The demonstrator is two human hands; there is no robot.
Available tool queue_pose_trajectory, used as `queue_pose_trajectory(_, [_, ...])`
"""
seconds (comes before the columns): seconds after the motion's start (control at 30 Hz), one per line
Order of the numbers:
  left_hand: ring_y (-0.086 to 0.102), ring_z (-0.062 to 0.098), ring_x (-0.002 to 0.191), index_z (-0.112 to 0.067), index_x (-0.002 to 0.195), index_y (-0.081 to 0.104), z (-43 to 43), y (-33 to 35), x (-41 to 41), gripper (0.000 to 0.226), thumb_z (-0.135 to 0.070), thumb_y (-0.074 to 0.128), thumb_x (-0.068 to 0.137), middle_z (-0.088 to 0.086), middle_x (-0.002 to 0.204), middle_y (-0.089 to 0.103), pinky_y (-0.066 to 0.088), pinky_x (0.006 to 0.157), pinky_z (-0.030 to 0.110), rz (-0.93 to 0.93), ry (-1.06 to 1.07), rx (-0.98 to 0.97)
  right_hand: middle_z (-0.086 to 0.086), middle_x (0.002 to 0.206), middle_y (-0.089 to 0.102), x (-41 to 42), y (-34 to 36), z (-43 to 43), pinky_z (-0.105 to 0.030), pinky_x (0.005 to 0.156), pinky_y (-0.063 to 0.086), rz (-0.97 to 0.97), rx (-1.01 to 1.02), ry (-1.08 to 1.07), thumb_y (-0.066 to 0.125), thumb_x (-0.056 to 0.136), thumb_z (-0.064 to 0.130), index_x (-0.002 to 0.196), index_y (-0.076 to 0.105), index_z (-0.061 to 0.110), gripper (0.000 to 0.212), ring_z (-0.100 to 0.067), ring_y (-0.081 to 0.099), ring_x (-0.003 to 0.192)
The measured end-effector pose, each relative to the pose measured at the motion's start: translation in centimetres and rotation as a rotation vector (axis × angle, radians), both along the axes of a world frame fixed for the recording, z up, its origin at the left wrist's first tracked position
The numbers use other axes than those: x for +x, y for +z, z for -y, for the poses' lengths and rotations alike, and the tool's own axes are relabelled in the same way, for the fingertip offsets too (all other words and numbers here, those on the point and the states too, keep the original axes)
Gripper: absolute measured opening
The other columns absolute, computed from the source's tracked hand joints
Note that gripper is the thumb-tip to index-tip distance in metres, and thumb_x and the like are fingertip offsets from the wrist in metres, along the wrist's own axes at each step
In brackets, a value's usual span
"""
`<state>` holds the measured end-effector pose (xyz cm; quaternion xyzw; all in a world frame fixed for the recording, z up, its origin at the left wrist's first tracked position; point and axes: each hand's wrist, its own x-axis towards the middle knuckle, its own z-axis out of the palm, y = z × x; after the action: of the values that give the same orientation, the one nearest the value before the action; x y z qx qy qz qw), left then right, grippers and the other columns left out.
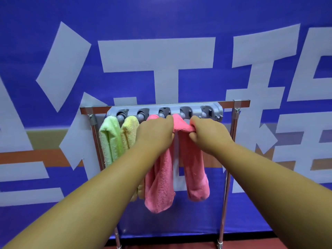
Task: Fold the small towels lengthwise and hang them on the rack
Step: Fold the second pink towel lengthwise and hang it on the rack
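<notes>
Pink towel (195,169), our fourth, drapes on the rack (212,109), pinched by our left hand (154,135) and right hand (208,135); green towel (109,141), yellow towel (129,133), other pink towel (159,186) hang.

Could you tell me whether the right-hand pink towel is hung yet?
Draped but not released: the right pink towel hangs from the grey holder, the right hand pinching its top; the left hand hides its own grip.

Yellow towel (129,133): middle stretch hidden behind the left forearm (107,177).
Left pink towel (159,186): top covered by the left hand (154,135).
Left-hand fingers: unseen, grip unclear.
Rack (228,159) feet: cut off at the lower edge.
Banner (161,24) lettering: cropped by frame edges.
</notes>
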<state>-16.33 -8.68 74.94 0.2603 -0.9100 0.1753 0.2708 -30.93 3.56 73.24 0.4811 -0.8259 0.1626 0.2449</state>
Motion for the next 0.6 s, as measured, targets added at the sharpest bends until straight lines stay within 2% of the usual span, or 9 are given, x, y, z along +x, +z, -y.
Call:
queue_pose_trajectory(0.13, [0.068,0.039,0.112,-0.015,0.124,0.057,-0.4,0.7,-0.4,0.028,-0.030,0.058,0.100,0.010,0.121,0.069,0.042,0.073,0.040,-0.034,0.037,0.055,-0.007,0.101,0.066,0.1,0.7,0.6,-0.040,0.070,0.045,0.129,-0.106,-0.020,0.054,0.099,0.026,0.113,0.056,0.020,0.016,-0.036,0.061,0.090])
queue_pose_trajectory(0.33, [0.072,0.041,0.102,-0.014,0.114,0.057,0.5,3.1,-1.1,0.016,-0.020,0.059,0.099,0.011,0.110,0.073,0.039,0.071,0.039,-0.152,0.114,0.100,-0.007,0.095,0.063,0.8,2.6,1.7,-0.038,0.069,0.042,0.215,-0.270,-0.089,0.055,0.099,0.025,0.110,0.056,0.016,0.015,-0.034,0.057,0.085])
queue_pose_trajectory(0.4, [0.073,0.040,0.102,-0.014,0.117,0.059,0.5,3.0,-1.1,0.018,-0.016,0.060,0.099,0.010,0.111,0.073,0.040,0.071,0.039,-0.134,0.129,0.091,-0.007,0.094,0.061,1.3,2.5,1.6,-0.039,0.069,0.043,0.195,-0.249,-0.095,0.055,0.099,0.024,0.113,0.056,0.016,0.016,-0.035,0.059,0.087])
queue_pose_trajectory(0.5, [0.072,0.038,0.110,-0.011,0.132,0.058,0.0,1.0,-0.8,0.035,-0.007,0.054,0.098,0.010,0.121,0.072,0.048,0.073,0.041,-0.039,0.124,0.076,-0.009,0.101,0.067,1.8,0.6,1.4,-0.040,0.069,0.042,0.124,-0.104,-0.085,0.055,0.099,0.022,0.114,0.054,0.015,0.016,-0.037,0.064,0.093])
queue_pose_trajectory(0.6, [0.071,0.037,0.113,-0.014,0.137,0.055,-0.1,-1.1,-0.3,0.037,-0.015,0.056,0.100,0.009,0.124,0.069,0.055,0.076,0.045,-0.030,0.084,0.092,-0.005,0.099,0.067,1.8,-1.4,1.0,-0.040,0.067,0.041,0.210,-0.123,-0.060,0.059,0.096,0.024,0.109,0.052,0.019,0.016,-0.035,0.059,0.088])
